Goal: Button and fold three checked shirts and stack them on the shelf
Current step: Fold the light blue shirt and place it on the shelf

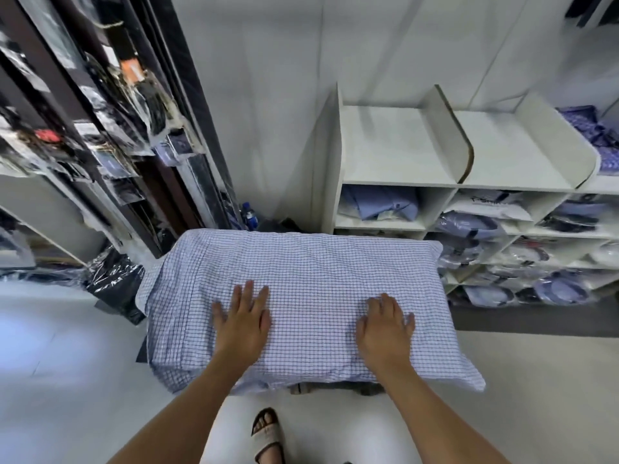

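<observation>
Pressing flat on the cloth, item by item, nearest first.

Sandalled foot [267,433]: on the pale floor, just under the near edge of the work surface.

Left hand [242,321]: palm down on the checked shirt [301,279], fingers [249,291] straight and slightly spread, clamped on nothing.

Right hand [385,326]: palm down on the same shirt, toward its right side, fingers straight and close together, holding nothing.

Checked shirt: spread back-up over a small tabletop that it hides almost entirely; only a dark strip shows under the near hem. Collar end lies to the left, where folded layers bunch; the right corner overhangs the near edge. Whether the placket beneath is buttoned cannot be told.

Hazards, as judged:
- Overhanging right corner may drag the shirt off the tabletop if smoothing pushes rightward.
- Bunched left side may set a crooked crease if folded without being flattened.
- Uneven pressure from the two palms could skew the checks, giving a lopsided fold.

Shelf [395,152]: white, beyond and to the right of the shirt, its top compartments bare at left and centre, a blue patterned garment at far right; bagged shirts [469,226] fill the cubbies below. A loosely folded shirt may slump when carried across to it.

Dark rack of packaged goods [110,105]: far left.
</observation>
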